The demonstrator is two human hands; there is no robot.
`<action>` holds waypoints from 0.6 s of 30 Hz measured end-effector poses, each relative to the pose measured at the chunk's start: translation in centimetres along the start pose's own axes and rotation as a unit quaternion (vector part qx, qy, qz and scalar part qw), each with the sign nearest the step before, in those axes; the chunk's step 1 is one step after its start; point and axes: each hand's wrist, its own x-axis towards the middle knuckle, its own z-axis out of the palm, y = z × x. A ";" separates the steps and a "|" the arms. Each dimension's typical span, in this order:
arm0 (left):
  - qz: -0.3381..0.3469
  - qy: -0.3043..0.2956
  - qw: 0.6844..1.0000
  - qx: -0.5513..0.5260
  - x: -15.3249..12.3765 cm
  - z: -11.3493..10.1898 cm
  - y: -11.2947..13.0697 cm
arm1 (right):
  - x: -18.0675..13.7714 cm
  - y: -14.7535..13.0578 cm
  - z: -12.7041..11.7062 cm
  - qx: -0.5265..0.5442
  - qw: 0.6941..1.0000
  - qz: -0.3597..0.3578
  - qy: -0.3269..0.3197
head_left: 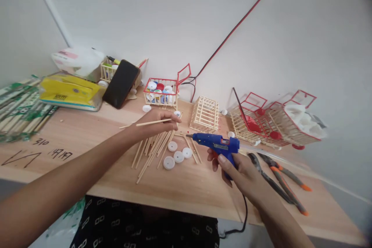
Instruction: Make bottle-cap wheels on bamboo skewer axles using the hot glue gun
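Observation:
My right hand (229,168) is wrapped round the handle of a blue glue gun (216,142), its nozzle pointing left. A thin wooden stick (151,122) lies in the closed fingers of my left hand (158,120), just left of the nozzle. Below that hand, loose wooden sticks (151,153) are spread on the table. White bottle caps (172,146) with small holes in their middles sit beside the sticks, under the nozzle. Behind the glue gun stands a crate-like frame of wooden sticks (205,114).
Against the wall are a red-rimmed stick cart (161,91) full of caps and more carts (293,122) at right. A phone (121,84) leans on a stick box. Pliers (285,182) lie right of my right hand. Packed sticks (23,108) and a yellow packet (69,91) are left.

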 end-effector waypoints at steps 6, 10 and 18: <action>0.067 -0.120 0.979 0.148 -1.0 0.0 -2.5 | 0.7 -0.1 0.4 0.002 0.999 0.000 -0.034; 0.091 -0.140 0.971 0.173 -1.3 0.4 -2.5 | 0.9 0.4 0.6 -0.010 0.999 -0.011 -0.049; 0.092 -0.157 0.969 0.167 -1.3 0.9 -2.1 | 1.4 0.8 1.0 -0.041 0.997 -0.009 -0.062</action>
